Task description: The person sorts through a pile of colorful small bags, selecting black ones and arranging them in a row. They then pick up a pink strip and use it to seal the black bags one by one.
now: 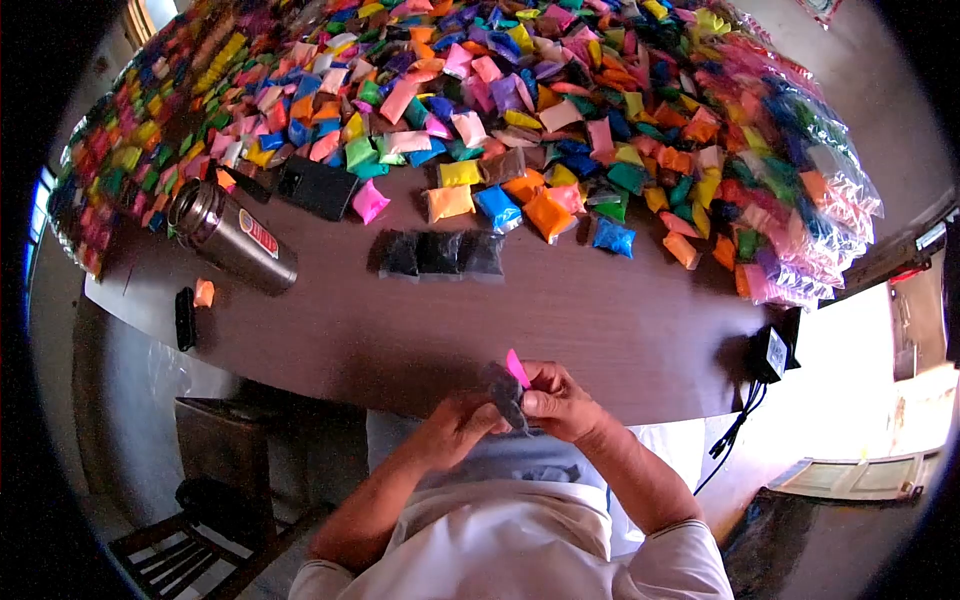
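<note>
At the near edge of the table, my left hand (463,427) and my right hand (563,402) are brought close together, fingers closed. Between them is a dark grey, limp piece (508,396), pinched from both sides. A bright pink flat piece (517,368) sticks up beside it at my right fingertips; I cannot tell whether the two are joined. Beyond my hands, three black packets (440,254) lie side by side on the brown table (400,335). Several small coloured packets, among them a blue packet (613,238) and an orange packet (547,214), lie just past them.
A large heap of coloured packets (480,60) covers the far side. On the left are a metal flask (235,238) lying over, a black flat box (317,188) and a small black object (185,318). A black adapter (770,352) with cables sits at the right edge. A chair (225,480) stands lower left.
</note>
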